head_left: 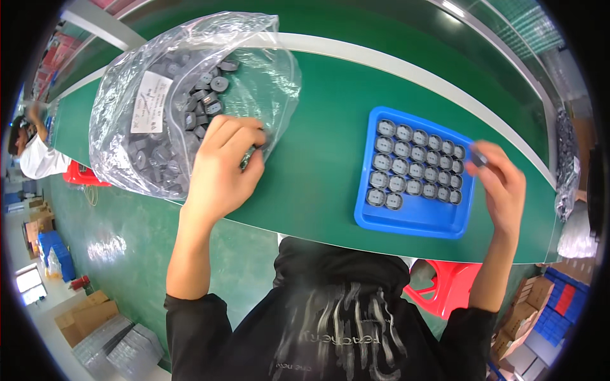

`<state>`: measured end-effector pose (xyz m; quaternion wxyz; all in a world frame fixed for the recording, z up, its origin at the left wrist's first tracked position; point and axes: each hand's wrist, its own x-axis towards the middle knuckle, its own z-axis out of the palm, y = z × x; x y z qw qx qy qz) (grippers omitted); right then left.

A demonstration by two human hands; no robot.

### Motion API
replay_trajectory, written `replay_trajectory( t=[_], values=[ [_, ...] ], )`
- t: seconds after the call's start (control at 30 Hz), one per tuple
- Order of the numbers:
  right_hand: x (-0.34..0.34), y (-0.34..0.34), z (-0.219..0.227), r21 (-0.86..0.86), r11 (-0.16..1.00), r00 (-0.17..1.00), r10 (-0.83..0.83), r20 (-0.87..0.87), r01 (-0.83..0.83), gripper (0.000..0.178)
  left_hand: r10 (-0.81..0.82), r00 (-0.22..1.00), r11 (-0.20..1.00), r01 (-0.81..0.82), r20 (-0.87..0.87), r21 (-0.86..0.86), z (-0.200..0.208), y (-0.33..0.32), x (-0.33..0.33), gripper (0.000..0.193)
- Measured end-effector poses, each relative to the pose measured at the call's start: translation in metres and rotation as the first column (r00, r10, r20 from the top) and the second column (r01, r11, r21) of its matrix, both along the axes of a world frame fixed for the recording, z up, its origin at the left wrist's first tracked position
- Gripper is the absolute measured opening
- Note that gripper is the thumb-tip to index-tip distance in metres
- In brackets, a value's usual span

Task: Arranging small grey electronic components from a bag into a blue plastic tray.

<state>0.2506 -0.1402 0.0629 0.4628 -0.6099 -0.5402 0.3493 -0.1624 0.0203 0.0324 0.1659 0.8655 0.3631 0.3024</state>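
Note:
A large clear plastic bag (114, 127) full of small dark grey round parts (219, 84) lies at the left of the table, its mouth facing right. My left hand (222, 162) is at that mouth, fingers curled; a bit of dark grey part shows between thumb and fingers, the rest hidden by the hand. On the right, a blue tray (419, 219) holds rows of the same grey parts (399, 166), with bare tray along its near side. Beside the tray's right rim, my right hand (505, 184) pinches one dark grey part (478, 157), slightly blurred.
The green table (324, 127) has a pale raised edge at the back. A white label (151, 103) is on the bag. A red stool (438, 289) stands under the near edge. At far left sits another person (41, 155). Boxes (86, 314) stand on the floor.

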Motion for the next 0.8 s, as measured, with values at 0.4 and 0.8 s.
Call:
replay_trajectory(
  t=[0.4, 0.8],
  values=[
    [-0.026, -0.135, -0.063, 0.081, 0.931, 0.708, -0.326, 0.627, 0.357, 0.024, -0.229, 0.972, 0.973, 0.229, -0.057, -0.011, -0.033, -0.078, 0.042, 0.028],
    [-0.012, -0.119, -0.035, 0.269, 0.930, 0.757, -0.363, 0.544, 0.252, 0.022, -0.198, 0.974, 0.978, 0.189, 0.107, 0.086, 0.000, -0.089, 0.069, 0.024]
  ],
)
